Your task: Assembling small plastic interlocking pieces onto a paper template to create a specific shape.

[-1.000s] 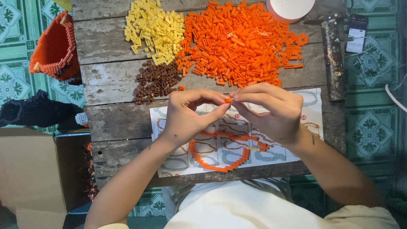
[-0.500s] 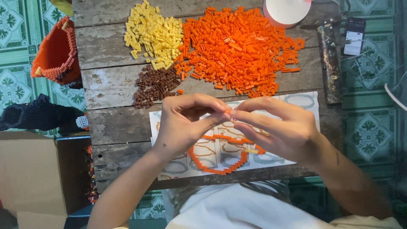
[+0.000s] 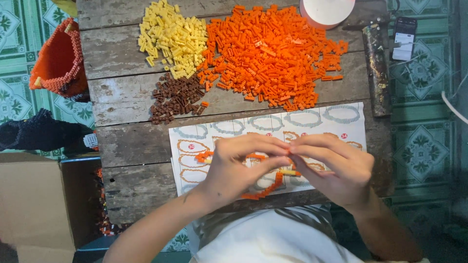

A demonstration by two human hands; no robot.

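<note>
My left hand (image 3: 241,168) and my right hand (image 3: 331,168) meet fingertip to fingertip over a white instruction sheet (image 3: 341,124) printed with ring-shaped diagrams. Both pinch parts of an orange ring of small bricks (image 3: 265,187) that curves beneath them on the sheet. A short orange piece (image 3: 204,157) of it sticks out to the left of my left hand. A big heap of orange bricks (image 3: 273,48) lies further back on the wooden table (image 3: 126,141), with a yellow heap (image 3: 173,36) and a brown heap (image 3: 175,97) to its left.
An orange woven basket (image 3: 58,61) stands at the table's left edge, dark cloth (image 3: 39,131) below it. A cardboard box (image 3: 34,204) sits at lower left. A white round container (image 3: 326,10) is at the back, a dark metal bar (image 3: 376,68) and a phone (image 3: 404,39) to the right.
Both hands have come down toward the table's near edge with the orange ring, and the view now shows more of the sheet above them.
</note>
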